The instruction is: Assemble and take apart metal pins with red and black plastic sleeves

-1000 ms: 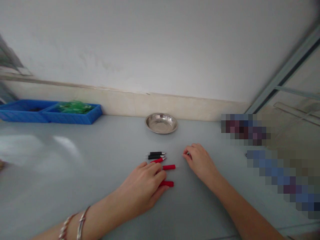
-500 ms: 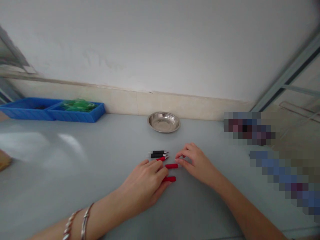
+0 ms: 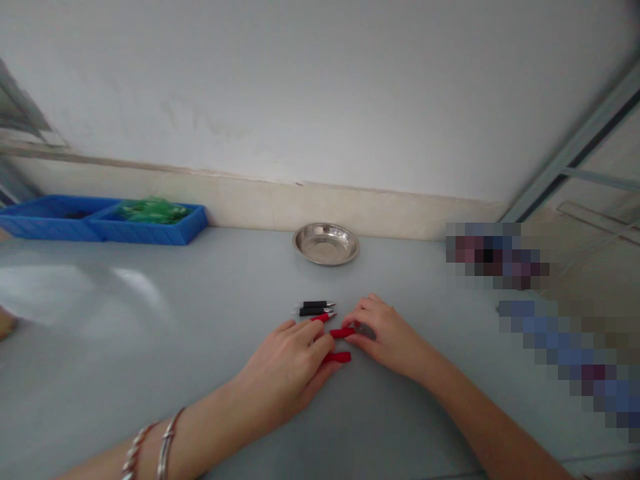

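Note:
My left hand (image 3: 295, 353) lies low over the table with its fingers curled round red pen parts. One red pen barrel (image 3: 341, 333) sticks out past its fingertips to the right. A second red barrel (image 3: 340, 357) shows under its thumb side. My right hand (image 3: 383, 333) has thumb and fingertips closed about the right end of the upper red barrel. Just beyond the left fingers lie a red pen (image 3: 323, 318) with a metal tip, partly covered, and two black pens (image 3: 315, 311) side by side, tips pointing right.
A shallow round steel dish (image 3: 326, 245) sits by the wall behind the pens. At the back left is a blue divided tray (image 3: 150, 233) holding green plastic pieces (image 3: 155, 211) and something dark. Pixelated items (image 3: 493, 257) lie at the right edge of the grey table (image 3: 240, 287).
My right hand has shifted slightly left and down, its thumb and fingertips closing onto the end of the red barrel. My left hand has hardly moved.

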